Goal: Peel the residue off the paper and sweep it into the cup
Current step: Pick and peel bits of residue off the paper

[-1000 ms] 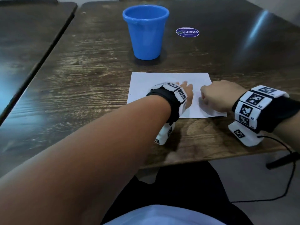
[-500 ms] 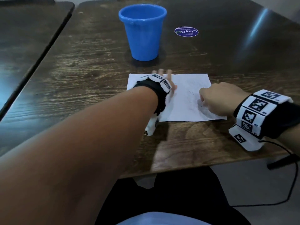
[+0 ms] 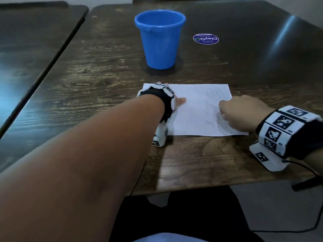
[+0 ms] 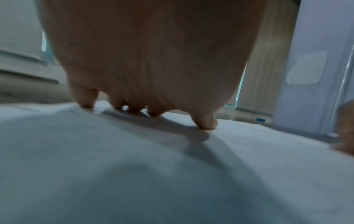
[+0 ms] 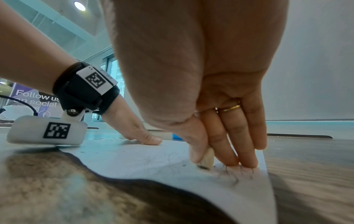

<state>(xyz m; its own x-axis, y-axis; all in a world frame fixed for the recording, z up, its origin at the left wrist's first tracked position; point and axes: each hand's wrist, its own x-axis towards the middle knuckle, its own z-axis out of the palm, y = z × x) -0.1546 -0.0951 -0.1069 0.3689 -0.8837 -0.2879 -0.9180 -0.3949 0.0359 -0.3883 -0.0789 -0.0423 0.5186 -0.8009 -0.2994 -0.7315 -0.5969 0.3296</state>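
Paper (image 3: 192, 109) lies flat on the counter (image 3: 104, 70), near edge; cup (image 3: 160, 39) stands upright beyond it, well apart.

Left hand (image 3: 178, 102): grip released, fingertips (image 4: 205, 123) spread and pressed on the paper's left part as an anchor.

Right hand (image 3: 243, 112): grip clenched on a small pale eraser (image 5: 206, 157), pinched by thumb and fingers, tip touching the paper at the scribbled lines (image 5: 172, 160) by its right edge.

Step in hand, as judged: pencil marks are being rubbed off.
- Short strokes are best kept directed away from the anchor, so the sheet is not buckled.
- Light pressure should be held near the free right edge.
- Crumbs (image 5: 184, 164) should be kept on the sheet for the later sweep toward the cup.
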